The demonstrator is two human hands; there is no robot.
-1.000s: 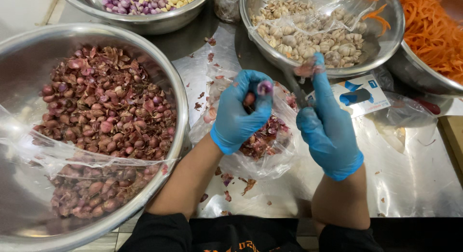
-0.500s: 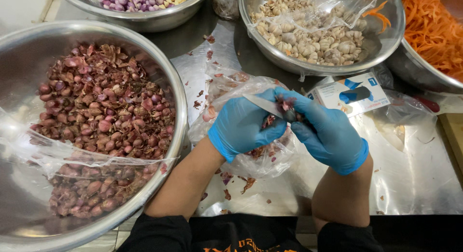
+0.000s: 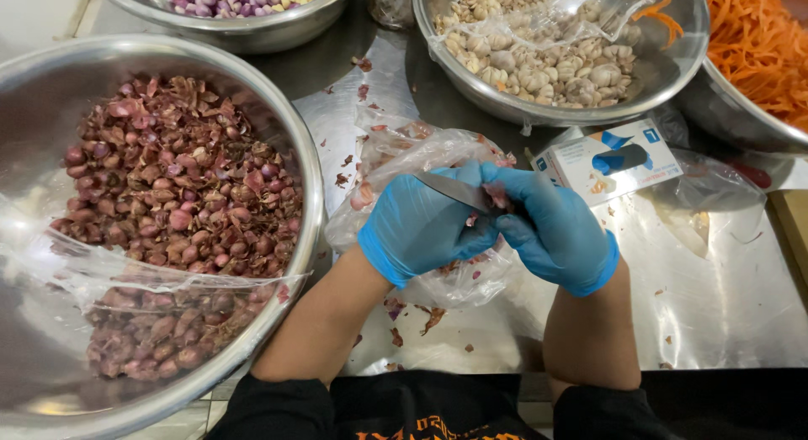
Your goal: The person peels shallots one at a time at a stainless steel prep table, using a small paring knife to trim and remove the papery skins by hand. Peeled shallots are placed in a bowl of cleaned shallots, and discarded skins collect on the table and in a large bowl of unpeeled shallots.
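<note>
A small shallot [image 3: 495, 196] sits pinched between both gloved hands, above a clear plastic bag [image 3: 404, 154] of peelings on the steel bench [image 3: 724, 297]. It looks light, firm and slippery-skinned, best gripped at its ends. The left hand [image 3: 421, 225] is closed round it; the right hand [image 3: 555, 230] is clamped on a knife [image 3: 454, 190], blade laid across. A big bowl [image 3: 311, 196] of shallots stands left.
</note>
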